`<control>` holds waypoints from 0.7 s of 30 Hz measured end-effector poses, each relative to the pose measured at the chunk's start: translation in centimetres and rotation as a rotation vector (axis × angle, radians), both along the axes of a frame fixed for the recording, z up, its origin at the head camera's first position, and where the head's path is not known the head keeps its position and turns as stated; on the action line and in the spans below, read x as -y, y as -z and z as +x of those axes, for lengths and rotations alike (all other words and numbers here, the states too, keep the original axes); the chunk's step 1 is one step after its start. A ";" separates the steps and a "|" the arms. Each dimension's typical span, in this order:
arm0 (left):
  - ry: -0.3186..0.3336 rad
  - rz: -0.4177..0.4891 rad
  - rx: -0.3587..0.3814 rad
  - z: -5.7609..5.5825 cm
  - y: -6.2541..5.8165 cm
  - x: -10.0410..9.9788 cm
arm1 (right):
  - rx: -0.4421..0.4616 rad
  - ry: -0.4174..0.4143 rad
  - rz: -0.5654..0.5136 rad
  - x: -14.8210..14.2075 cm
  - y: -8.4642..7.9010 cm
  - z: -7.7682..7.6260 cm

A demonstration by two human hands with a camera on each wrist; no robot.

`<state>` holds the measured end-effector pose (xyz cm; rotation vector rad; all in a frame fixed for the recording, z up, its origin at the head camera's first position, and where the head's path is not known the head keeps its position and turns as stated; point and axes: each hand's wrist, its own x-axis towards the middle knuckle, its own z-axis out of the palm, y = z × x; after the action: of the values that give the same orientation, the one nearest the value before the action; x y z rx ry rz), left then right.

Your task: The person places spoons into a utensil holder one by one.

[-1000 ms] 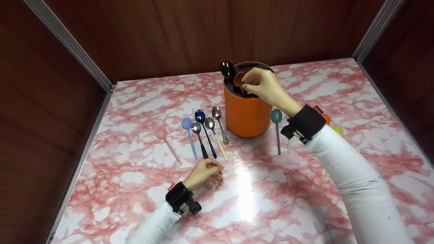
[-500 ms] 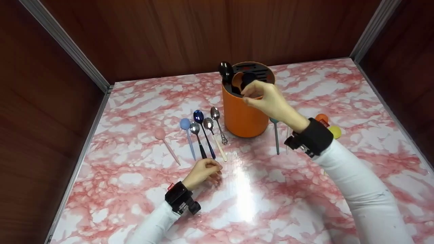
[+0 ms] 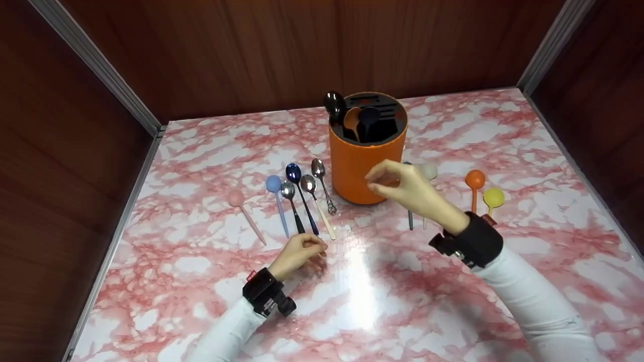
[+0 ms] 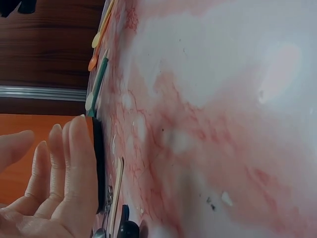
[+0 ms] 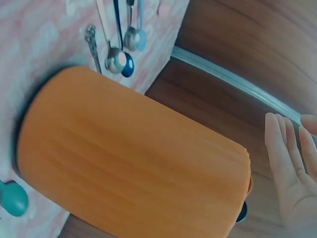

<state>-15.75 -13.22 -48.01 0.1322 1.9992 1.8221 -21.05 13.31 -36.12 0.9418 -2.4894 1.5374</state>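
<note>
An orange cylindrical utensil holder [image 3: 358,173] stands at the back of the table. Upright in its black top are a black spoon [image 3: 334,104], a brown-orange spoon [image 3: 351,119] and a dark blue spoon [image 3: 370,116]. My right hand [image 3: 410,191] hovers in front of the holder's right side, fingers loosely bent and holding nothing. It partly covers a teal spoon [image 5: 14,199] and a whitish spoon [image 3: 428,171]. My left hand [image 3: 298,255] is low over the table, relaxed and holding nothing, near the handle ends of a black-handled spoon [image 3: 298,221] and a cream-handled spoon [image 3: 324,216].
Left of the holder lie a pink spoon [image 3: 235,197], a light blue spoon [image 3: 274,183], a shiny blue spoon [image 3: 293,172] and an ornate silver spoon [image 3: 318,167]. An orange spoon [image 3: 475,179] and a yellow spoon [image 3: 494,197] lie right. Wooden panels [image 3: 282,50] enclose the table.
My right hand has left the spoons at the holder's top and come down toward me and slightly right, uncovering the dark blue spoon. The left hand has hardly moved.
</note>
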 end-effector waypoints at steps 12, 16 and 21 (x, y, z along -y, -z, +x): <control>-0.068 -0.001 0.023 -0.5 -0.2 0.5 | 0.090 0.029 -0.009 -2.1 3.8 2.2; -0.094 -0.001 0.023 -0.7 -0.2 0.7 | 0.107 0.035 -0.009 -2.7 4.8 2.7; -0.106 -0.013 -0.028 -1.1 -0.2 0.9 | 0.145 0.053 -0.009 -3.3 5.9 3.4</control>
<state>-16.89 -14.17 -47.80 0.0487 2.0725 1.8810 -17.60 16.57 -41.98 0.7819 -2.5784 1.6548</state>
